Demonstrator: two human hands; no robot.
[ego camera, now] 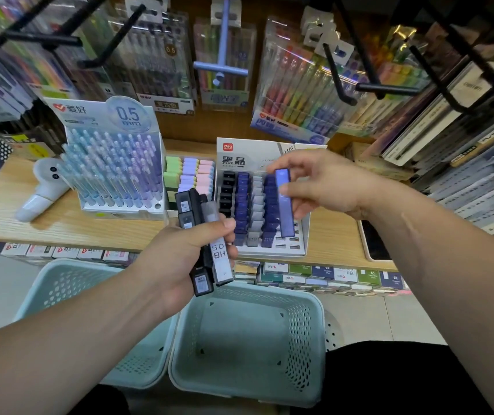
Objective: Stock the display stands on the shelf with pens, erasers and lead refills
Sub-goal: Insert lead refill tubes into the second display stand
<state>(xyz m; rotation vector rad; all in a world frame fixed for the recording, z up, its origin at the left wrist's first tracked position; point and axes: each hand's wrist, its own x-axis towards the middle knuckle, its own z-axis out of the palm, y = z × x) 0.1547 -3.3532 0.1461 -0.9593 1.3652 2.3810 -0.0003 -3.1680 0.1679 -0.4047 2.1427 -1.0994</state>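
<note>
My left hand (179, 259) grips a bundle of lead refill cases (202, 235), black ones and a grey one marked HB 0.5, just in front of the shelf edge. My right hand (326, 181) pinches one blue refill case (284, 205) upright over the right side of the white refill display stand (272, 250), which holds rows of black, blue and grey cases. To its left stand an eraser display (190, 175) with green, purple and pink erasers and a pen display stand (113, 172) full of pale blue and purple pens.
Two pale green plastic baskets (248, 339) (63, 283) sit below the wooden shelf (90, 229). A white handheld fan (42, 190) lies at the shelf's left. A dark phone (374, 241) lies at the right. Black hooks and hanging pen packs (296, 82) crowd overhead.
</note>
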